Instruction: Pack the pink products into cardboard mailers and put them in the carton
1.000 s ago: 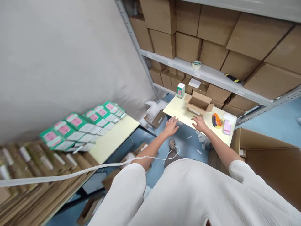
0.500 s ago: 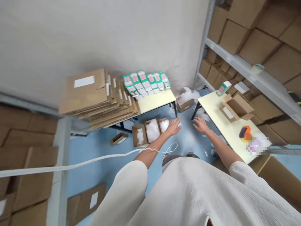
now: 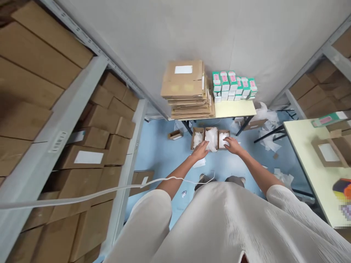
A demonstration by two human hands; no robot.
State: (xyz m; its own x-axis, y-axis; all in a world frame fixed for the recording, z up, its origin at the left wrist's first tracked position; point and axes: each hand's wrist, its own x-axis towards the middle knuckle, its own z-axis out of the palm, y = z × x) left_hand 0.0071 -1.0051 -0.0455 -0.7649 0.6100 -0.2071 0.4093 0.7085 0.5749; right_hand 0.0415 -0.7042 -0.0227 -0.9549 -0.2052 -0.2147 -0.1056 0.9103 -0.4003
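Note:
My left hand point(image 3: 200, 150) hangs in the air with its fingers apart and nothing in it. It overlaps, in view, the near side of the left cardboard box point(image 3: 192, 140) and the crumpled white paper point(image 3: 211, 138) of the middle box. My right hand point(image 3: 233, 144), also empty with loosely bent, parted fingers, is nearest the right cardboard box point(image 3: 224, 131), which has white filling too. These open boxes stand side by side on the floor at the front of the far table. Whether either hand touches them I cannot tell.
Flattened cartons point(image 3: 182, 78) and green-white boxes point(image 3: 231, 82) sit on the far table point(image 3: 236, 109). A shelf of cartons point(image 3: 89, 157) rises at left. At right, a table point(image 3: 307, 153) holds an open carton point(image 3: 327, 151). A white cable point(image 3: 109, 190) crosses in front.
My view has turned left, so the left shelf fills more of it and the right table slides outward. Both hands now hover before the paper-filled boxes, still empty.

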